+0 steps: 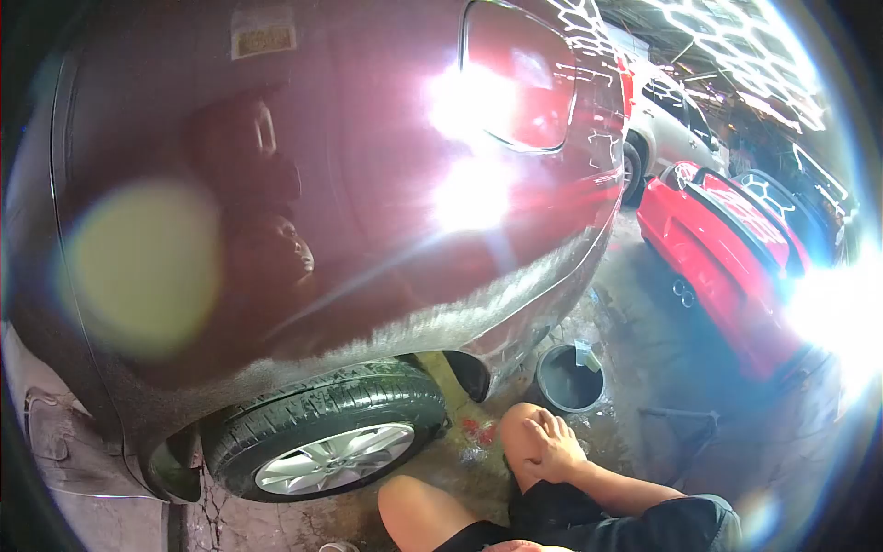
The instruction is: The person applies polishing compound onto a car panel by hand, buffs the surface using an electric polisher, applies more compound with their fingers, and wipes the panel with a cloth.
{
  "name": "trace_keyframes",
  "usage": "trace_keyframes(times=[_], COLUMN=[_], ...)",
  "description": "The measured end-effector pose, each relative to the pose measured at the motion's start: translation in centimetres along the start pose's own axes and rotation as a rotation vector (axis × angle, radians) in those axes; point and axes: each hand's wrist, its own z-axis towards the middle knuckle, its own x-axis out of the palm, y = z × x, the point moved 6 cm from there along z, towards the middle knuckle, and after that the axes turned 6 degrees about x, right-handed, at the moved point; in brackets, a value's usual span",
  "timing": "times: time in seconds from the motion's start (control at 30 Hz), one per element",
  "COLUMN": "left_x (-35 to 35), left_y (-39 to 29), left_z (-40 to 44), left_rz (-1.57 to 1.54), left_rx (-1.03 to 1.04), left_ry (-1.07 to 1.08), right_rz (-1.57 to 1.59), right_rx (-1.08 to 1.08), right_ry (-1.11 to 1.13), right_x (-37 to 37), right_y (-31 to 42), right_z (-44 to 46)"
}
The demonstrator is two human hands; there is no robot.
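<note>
- Our R hand (555,451): palm down on our R knee (515,443), fingers loosely spread; the knee's all we see it touching.
- Our L hand: we can't make it out, so can't tell if it's spread or pressed together.
- Our L knee (414,515): near side, just R of the wheel; dark shorts (570,520) on us.
- Maroon car (349,166): fills the L & far ctr of our view, facing our knees, apart from our R hand.
- Whitish band (451,317): along the car's lower body, above the wheel & on twd the R; can't tell if dust, wet or refl.
- Fuel flap (538,74): closed, on the R part of the panel, w/ white glare over its L edge.
- Alloy wheel (336,460) w/ black tyre (303,405): under the arch, L of our R knee.
- Dark bucket (544,386): on floor, just beyond our R hand; small pale item (587,356) at its far rim, too small to ID.
- Concrete floor (625,368): stained, w/ red & white specks btwn tyre & R knee.
- Red car (685,248): far R, w/ twin exhaust tips (682,293).
- Silver car (667,120): farther back, btwn maroon & red cars.
- Hex lights (727,37): far R, overhead, v bright.
</note>
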Motion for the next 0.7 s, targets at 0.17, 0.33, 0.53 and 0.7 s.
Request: trace_keyframes(times=[0.17, 0.33, 0.53, 0.7], left_x=[-7.6, -15.3, -17.3, -16.9], left_y=[-6.0, -14.5, -25.8, -29.9], left_z=[-2.4, -4.3, -11.2, -17.5], left_rz=[-0.122, -0.189, -0.963, -0.737], left_rx=[0.262, 0.627, 0.768, 0.691], left_ry=[-0.230, -0.162, 0.002, 0.135], right_rz=[0.024, 0.825, 1.351, 0.995], right_rx=[-0.300, -0.663, -0.874, -0.828], right_ry=[-0.117, 0.266, 0.505, 0.099], right_x=[1.2, 0.8, -1.9, -4.0], right_y=[2.5, 9.9, 11.2, 2.7], right_z=[-0.1, -0.4, -3.7, -5.2])
